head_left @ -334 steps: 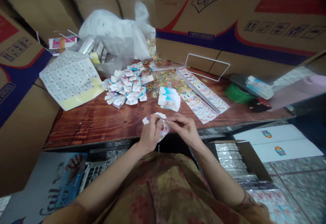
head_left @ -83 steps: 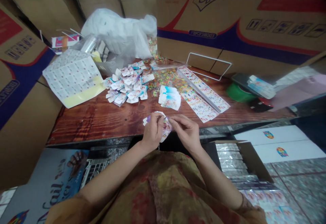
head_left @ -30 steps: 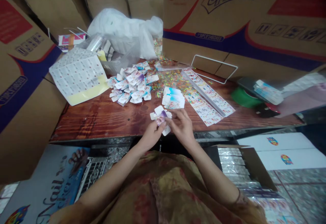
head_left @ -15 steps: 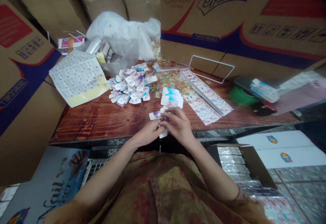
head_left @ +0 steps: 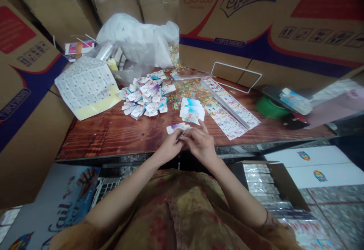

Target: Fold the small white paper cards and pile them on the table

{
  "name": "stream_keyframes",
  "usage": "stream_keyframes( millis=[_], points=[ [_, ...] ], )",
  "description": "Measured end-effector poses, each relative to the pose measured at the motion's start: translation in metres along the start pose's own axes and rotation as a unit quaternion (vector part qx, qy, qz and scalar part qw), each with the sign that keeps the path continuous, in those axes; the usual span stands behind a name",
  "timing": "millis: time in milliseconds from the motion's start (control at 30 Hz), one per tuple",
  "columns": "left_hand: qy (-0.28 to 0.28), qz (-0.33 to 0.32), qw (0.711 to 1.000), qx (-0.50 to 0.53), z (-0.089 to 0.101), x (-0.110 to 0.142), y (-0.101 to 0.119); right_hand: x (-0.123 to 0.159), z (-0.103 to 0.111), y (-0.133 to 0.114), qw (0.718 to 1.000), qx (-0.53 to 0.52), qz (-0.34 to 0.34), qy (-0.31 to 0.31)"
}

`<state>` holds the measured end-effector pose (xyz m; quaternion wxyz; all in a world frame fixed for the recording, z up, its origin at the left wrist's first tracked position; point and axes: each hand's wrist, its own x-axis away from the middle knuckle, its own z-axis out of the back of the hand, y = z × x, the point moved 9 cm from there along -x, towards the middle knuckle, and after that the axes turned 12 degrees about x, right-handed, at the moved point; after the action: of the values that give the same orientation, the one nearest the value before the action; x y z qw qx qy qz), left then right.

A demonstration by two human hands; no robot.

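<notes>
My left hand (head_left: 170, 146) and my right hand (head_left: 201, 143) meet at the table's front edge, fingertips pinched together on a small printed carton (head_left: 179, 136). Most of that carton is hidden by the fingers. The right index finger is raised off it. Just beyond the left fingers lies a white and purple flat carton (head_left: 174, 128). Behind the right hand is a small fanned stack of white and blue flat cartons (head_left: 192, 110). A heap of small folded cartons (head_left: 148, 94) sits further left.
Colourful small pieces (head_left: 187, 87) are scattered over the wooden table (head_left: 113, 142). Printed sticker sheets (head_left: 227, 123) lie at right, under a clear strip. A green tape roll (head_left: 270, 106) is further right. Large cardboard boxes (head_left: 264, 53) wall the back; an open box (head_left: 290, 183) stands below.
The carton in my hands, earlier flat with white flaps showing, is now turned and mostly covered by my fingers. My right index finger has lifted away.
</notes>
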<state>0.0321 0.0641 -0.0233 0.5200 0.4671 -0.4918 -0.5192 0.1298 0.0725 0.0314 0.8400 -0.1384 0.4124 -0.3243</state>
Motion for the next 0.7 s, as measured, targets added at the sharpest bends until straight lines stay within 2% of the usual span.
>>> stream_keyframes(
  millis=[133,233,300,367,433,567,700],
  points=[
    [-0.055,0.062,0.996,-0.019,-0.01,0.003,-0.019,0.001,-0.011,0.006,0.996,-0.023,-0.036,-0.076],
    [-0.037,0.029,0.998,-0.043,-0.007,0.005,-0.016,0.003,-0.012,0.003,0.987,-0.08,-0.042,-0.13],
    [-0.014,0.01,1.0,-0.013,-0.004,0.009,-0.01,0.003,-0.002,0.004,0.984,-0.129,-0.065,-0.108],
    [-0.006,0.015,0.999,0.049,-0.003,0.012,-0.005,0.003,0.014,0.014,0.977,-0.169,-0.123,-0.038],
    [-0.015,0.023,0.995,0.095,-0.006,0.015,0.0,0.005,0.018,0.023,0.959,-0.222,-0.178,-0.009],
    [-0.028,0.036,0.992,0.116,-0.009,0.018,0.005,0.007,-0.013,0.019,0.892,-0.371,-0.222,-0.131],
    [0.033,0.026,0.991,0.127,-0.002,0.019,0.002,0.012,-0.028,0.032,0.843,-0.434,-0.3,-0.1]
  ],
)
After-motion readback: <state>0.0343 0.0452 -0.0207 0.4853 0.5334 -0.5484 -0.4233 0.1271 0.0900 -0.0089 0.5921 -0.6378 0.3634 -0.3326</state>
